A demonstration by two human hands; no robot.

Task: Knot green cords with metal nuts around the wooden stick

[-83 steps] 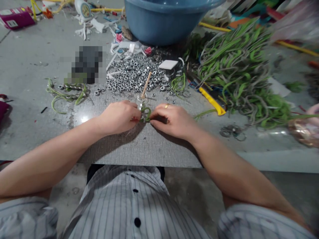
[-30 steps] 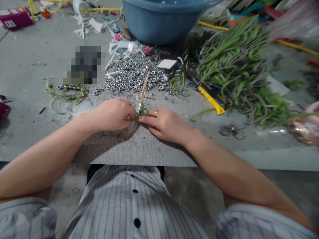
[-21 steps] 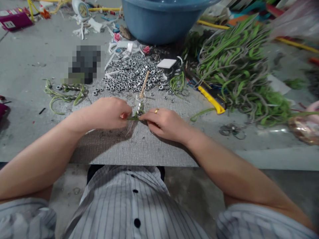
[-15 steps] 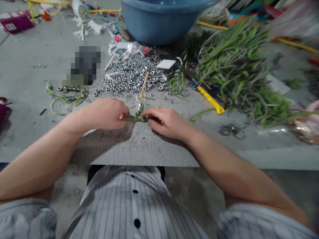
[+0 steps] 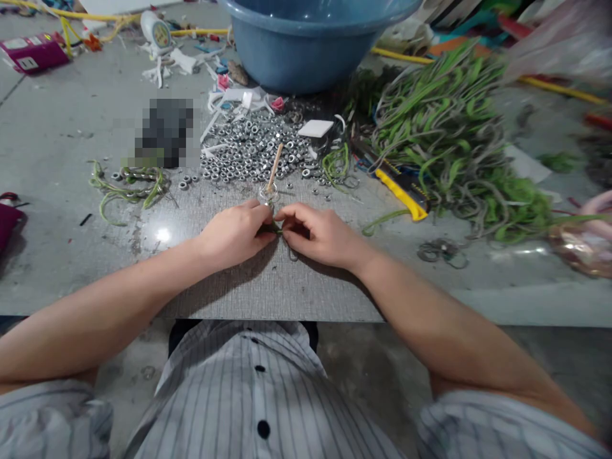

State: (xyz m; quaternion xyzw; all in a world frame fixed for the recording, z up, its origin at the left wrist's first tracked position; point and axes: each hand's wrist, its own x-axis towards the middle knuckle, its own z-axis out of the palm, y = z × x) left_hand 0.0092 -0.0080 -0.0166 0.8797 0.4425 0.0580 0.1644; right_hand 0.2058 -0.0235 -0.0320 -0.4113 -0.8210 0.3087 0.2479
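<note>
My left hand and my right hand meet fingertip to fingertip over a grey textured mat. Both pinch a short green cord with small metal nuts on it; only a sliver of it shows between the fingers. Just beyond the hands stands a small clear cup with a wooden stick leaning in it. A heap of silver nuts lies behind that.
A blue basin stands at the back. A big tangle of green and grey cords fills the right, with a yellow utility knife beside it. A cord strung with nuts lies at left. Another person's hand shows at the right edge.
My hands were apart with the green cord stretched between them; now they have come together and the cord is almost hidden between the fingertips.
</note>
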